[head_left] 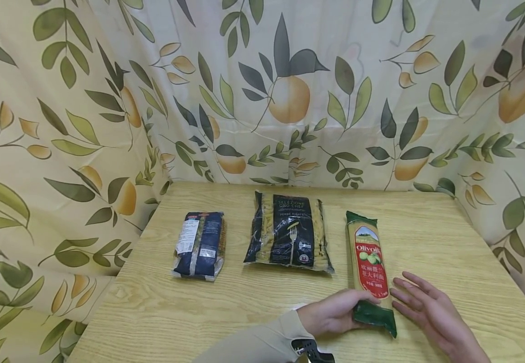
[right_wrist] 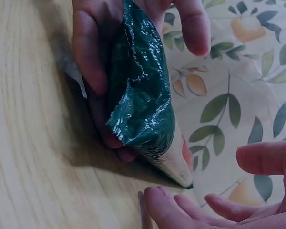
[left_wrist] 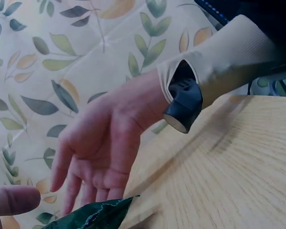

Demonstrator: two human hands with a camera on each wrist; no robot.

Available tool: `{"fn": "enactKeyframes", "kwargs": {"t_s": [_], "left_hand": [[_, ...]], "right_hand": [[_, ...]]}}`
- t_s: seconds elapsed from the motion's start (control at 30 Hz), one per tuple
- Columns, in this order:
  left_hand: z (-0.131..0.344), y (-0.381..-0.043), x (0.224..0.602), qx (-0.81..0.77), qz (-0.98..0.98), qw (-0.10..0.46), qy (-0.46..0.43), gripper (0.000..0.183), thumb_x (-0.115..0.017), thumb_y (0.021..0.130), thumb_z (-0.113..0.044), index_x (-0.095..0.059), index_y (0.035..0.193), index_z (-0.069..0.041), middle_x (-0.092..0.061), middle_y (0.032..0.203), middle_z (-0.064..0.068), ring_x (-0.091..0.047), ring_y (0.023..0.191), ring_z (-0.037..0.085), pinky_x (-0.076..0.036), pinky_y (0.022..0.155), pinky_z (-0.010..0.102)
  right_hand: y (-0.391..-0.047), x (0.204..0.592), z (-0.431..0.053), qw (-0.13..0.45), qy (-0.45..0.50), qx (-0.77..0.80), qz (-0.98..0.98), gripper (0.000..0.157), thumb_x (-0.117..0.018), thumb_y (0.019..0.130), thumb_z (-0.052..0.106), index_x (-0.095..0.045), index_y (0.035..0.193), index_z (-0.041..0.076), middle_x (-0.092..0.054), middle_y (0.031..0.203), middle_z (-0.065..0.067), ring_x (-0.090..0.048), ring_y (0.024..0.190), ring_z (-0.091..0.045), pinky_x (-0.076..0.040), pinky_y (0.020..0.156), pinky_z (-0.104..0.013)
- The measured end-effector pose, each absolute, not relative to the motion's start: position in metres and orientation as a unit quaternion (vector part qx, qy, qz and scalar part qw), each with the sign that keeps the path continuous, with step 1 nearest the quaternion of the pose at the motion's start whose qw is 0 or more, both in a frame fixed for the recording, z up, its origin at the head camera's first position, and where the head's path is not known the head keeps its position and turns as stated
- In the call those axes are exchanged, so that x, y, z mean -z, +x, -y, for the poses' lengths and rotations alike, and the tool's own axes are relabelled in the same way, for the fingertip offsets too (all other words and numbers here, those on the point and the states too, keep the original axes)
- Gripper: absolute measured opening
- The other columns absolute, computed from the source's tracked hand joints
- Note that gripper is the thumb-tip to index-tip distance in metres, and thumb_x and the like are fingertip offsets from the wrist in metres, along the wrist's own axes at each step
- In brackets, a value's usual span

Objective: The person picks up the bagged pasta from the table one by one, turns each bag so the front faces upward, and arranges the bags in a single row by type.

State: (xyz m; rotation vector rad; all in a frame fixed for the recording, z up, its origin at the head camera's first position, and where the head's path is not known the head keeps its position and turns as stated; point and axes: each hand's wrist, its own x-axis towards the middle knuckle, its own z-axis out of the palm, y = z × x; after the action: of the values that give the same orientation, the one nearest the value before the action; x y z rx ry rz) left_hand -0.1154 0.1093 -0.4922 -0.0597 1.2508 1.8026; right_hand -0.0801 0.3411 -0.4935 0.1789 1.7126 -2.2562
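We have the long pasta pack [head_left: 370, 262] at the right of the surface [head_left: 153, 317], near end off it and tilted up, far end seemingly resting. Left hand [head_left: 332, 313] is wrapped round the near end, fingers under, thumb over the top side. Right hand [head_left: 432, 307] is spread, fingers apart, just beside the pack, holding nothing.

We judge it fairly light but dense for its width: stiff along the length because of the straight strands, soft and crinkly at the green end [right_wrist: 145, 98]. The film is glossy, so likely a bit slippery. Strands could snap if we bend it; the end flap may give if we pull there. Best hold: both long sides around the red label [head_left: 371, 272], or one hand under each end to keep it straight.
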Motion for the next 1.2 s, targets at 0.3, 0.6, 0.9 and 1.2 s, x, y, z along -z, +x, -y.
{"fn": "enactKeyframes", "kwargs": {"t_s": [0.3, 0.6, 0.9, 1.2], "left_hand": [[-0.108, -0.118, 0.491, -0.737, -0.484, 0.471, -0.014, 0.028, -0.057, 0.099, -0.019, -0.065, 0.123, -0.009, -0.070, 0.113, 0.000, -0.068, 0.111, 0.012, -0.046, 0.117, 0.042], [-0.105, -0.115, 0.487, -0.734, -0.481, 0.478, -0.012, 0.027, -0.056, 0.100, -0.018, -0.065, 0.123, -0.008, -0.069, 0.113, 0.002, -0.067, 0.115, 0.015, -0.046, 0.118, 0.042], [-0.101, -0.114, 0.490, -0.727, -0.500, 0.471, -0.005, 0.029, -0.056, 0.101, -0.017, -0.066, 0.125, -0.005, -0.071, 0.124, 0.007, -0.066, 0.121, 0.019, -0.046, 0.118, 0.046], [-0.096, -0.114, 0.492, -0.740, -0.494, 0.457, 0.014, 0.032, -0.058, 0.099, -0.015, -0.065, 0.130, -0.009, -0.072, 0.126, 0.007, -0.066, 0.125, 0.025, -0.048, 0.115, 0.049]], "right_hand": [[-0.081, 0.499, -0.333, 0.177, 0.069, 0.786, -0.588, 0.027, -0.039, 0.113, 0.021, -0.058, 0.122, 0.037, -0.072, 0.115, 0.020, -0.071, 0.108, -0.004, -0.061, 0.093, -0.032], [-0.087, 0.500, -0.323, 0.212, 0.114, 0.742, -0.626, 0.077, -0.041, 0.113, 0.031, 0.008, 0.163, -0.002, -0.064, 0.116, 0.020, -0.066, 0.112, -0.004, -0.057, 0.105, -0.040], [-0.089, 0.498, -0.323, 0.234, 0.098, 0.751, -0.610, 0.077, -0.039, 0.113, 0.027, 0.014, 0.162, -0.001, -0.063, 0.121, 0.015, -0.065, 0.115, -0.006, -0.056, 0.105, -0.039], [-0.089, 0.500, -0.326, 0.225, 0.057, 0.789, -0.569, 0.032, -0.040, 0.112, 0.015, -0.034, 0.141, 0.026, -0.070, 0.121, 0.012, -0.068, 0.117, -0.009, -0.057, 0.103, -0.033]]}}
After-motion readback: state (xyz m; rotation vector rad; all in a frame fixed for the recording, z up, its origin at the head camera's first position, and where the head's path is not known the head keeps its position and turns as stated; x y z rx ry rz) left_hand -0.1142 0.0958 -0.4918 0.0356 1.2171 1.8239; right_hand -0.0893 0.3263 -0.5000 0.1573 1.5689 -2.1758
